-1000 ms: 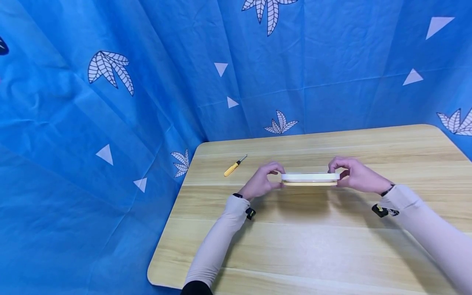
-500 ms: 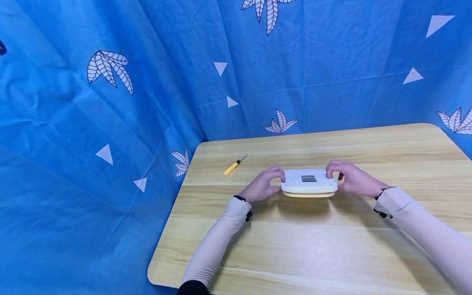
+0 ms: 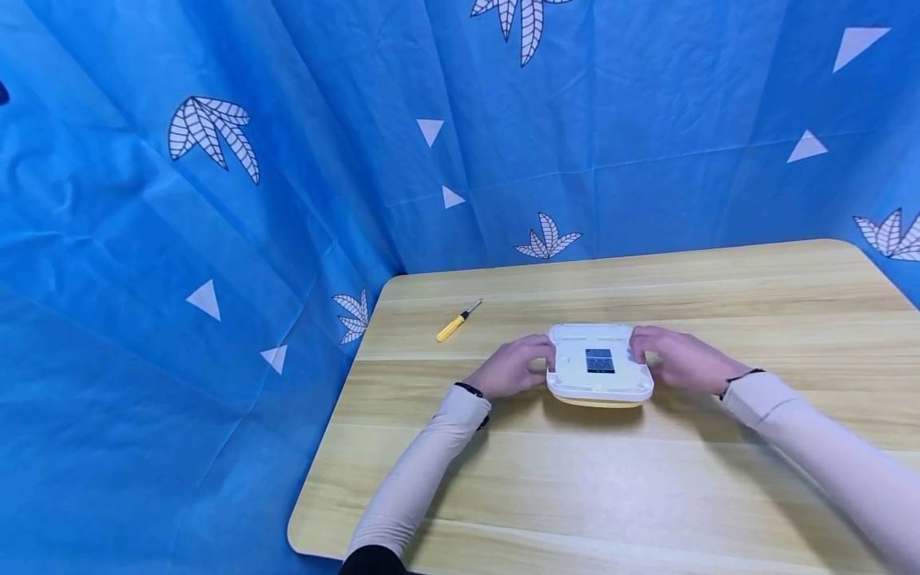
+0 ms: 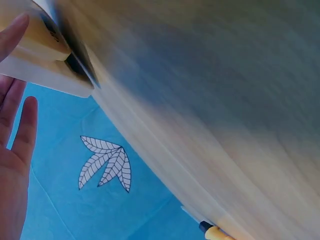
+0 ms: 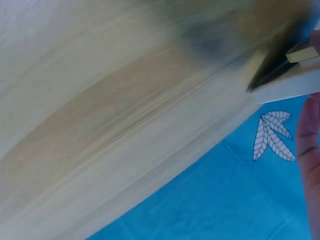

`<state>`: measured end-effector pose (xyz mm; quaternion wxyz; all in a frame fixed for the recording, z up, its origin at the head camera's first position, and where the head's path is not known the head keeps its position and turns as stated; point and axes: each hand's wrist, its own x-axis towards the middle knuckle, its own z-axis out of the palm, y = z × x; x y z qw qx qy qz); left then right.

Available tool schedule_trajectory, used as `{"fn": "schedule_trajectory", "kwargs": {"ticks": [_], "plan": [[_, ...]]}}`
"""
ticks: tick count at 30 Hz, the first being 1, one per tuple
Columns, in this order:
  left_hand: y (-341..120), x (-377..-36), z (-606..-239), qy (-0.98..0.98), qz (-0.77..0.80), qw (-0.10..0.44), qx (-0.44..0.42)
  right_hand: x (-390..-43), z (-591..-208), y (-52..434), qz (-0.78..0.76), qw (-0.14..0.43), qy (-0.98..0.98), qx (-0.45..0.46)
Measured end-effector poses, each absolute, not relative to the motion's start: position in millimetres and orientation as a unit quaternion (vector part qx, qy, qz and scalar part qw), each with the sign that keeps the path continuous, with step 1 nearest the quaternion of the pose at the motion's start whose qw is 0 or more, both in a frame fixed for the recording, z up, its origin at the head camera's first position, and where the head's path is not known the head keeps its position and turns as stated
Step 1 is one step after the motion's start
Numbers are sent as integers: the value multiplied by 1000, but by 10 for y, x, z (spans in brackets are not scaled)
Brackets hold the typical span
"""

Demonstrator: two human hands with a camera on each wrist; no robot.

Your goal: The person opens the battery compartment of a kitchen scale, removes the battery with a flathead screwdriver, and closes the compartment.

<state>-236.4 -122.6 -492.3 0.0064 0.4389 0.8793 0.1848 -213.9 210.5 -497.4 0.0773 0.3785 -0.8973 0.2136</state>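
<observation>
white case (image 3: 607, 383) in the air above the table (image 3: 546, 495), and two hands have it: left hand (image 3: 512, 367), fingers bent, gripping one short end, right hand (image 3: 679, 358) the other! long axis runs left to right, labelled face tilted up toward the wearer. smooth, round-cornered, one dark label (image 3: 600, 361), yellow underside (image 3: 600, 404). beyond lies one yellow-handled screwdriver (image 3: 451, 328); blue leaf-printed curtain (image 3: 647, 200) behind.

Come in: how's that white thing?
Left hand, right hand gripping white device at opposite ends. Dark label showing. Yellow screwdriver aside, out of the way.
</observation>
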Motion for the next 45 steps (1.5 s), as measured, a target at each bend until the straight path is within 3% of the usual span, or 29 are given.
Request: {"fn": "schedule_trajectory", "kwargs": {"ticks": [7, 29, 40, 45], "plan": [[-1177, -2368, -4953, 871, 116, -11, 477, -2142, -5020, 2117, 171, 80, -899, 395], [-1151, -2292, -5013, 882, 39, 0, 470, -2112, -5059, 2130, 149, 100, -896, 407], [-1149, -2259, -5008, 882, 45, -3, 470, -2094, -5057, 2132, 148, 85, -903, 395], [-1199, -2211, -4943, 888, 95, 39, 448, -2008, -5006, 2131, 190, 42, -915, 354]]}}
